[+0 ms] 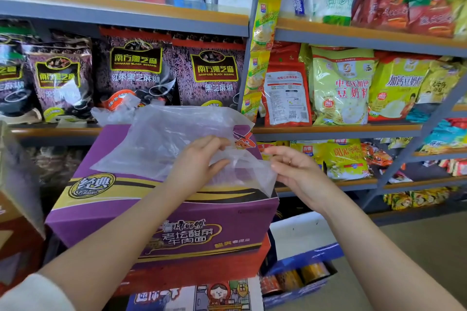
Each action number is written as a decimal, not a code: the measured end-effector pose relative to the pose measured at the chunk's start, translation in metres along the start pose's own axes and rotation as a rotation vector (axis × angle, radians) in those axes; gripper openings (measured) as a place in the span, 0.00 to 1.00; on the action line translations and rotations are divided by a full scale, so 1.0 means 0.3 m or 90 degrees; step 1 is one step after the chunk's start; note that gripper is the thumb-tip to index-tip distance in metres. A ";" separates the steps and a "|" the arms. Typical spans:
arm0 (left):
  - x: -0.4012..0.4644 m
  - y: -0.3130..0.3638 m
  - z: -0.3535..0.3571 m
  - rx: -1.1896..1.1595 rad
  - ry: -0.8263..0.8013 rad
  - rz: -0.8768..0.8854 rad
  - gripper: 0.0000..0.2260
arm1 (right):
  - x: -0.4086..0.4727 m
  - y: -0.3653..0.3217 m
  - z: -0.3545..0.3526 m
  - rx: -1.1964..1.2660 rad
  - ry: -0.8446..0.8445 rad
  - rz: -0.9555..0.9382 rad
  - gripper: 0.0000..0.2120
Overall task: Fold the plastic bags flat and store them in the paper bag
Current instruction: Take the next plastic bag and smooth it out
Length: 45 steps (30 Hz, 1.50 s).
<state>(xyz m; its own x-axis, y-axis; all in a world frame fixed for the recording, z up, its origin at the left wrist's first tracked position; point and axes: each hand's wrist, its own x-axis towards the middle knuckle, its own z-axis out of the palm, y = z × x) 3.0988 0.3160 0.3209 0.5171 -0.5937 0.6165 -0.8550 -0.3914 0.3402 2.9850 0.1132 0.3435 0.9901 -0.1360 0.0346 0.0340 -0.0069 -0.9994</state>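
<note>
Two hands work one clear plastic bag (161,141) spread on the purple carton (161,219): left hand (199,159) rests on its right part with fingers curled into the film, right hand (295,166) pinches the near-right corner. Bag's long axis runs left-right, bulk lying left of and beyond both hands; left hand nearer the middle. Behind: crumpled plastic (113,112), stocked shelves (328,131). Paper bag not identified.

The plastic bag (161,139) lies on the box (161,212), shelves (336,129) behind.
</note>
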 end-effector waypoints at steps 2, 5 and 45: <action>0.023 0.018 0.014 0.027 -0.004 0.059 0.11 | 0.007 0.007 0.023 -0.019 0.038 -0.018 0.13; 0.045 0.018 0.020 0.010 0.007 0.039 0.08 | 0.023 0.005 0.023 0.012 0.136 -0.038 0.13; 0.095 0.019 0.041 -0.164 0.036 0.105 0.06 | -0.022 -0.035 -0.051 -0.160 0.123 -0.039 0.14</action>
<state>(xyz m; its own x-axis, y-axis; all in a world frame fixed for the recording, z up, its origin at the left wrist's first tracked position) 3.1090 0.2882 0.3316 0.3738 -0.5912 0.7147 -0.9129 -0.0980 0.3963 2.9759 0.0990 0.3539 0.9423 -0.3128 0.1191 0.0349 -0.2620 -0.9644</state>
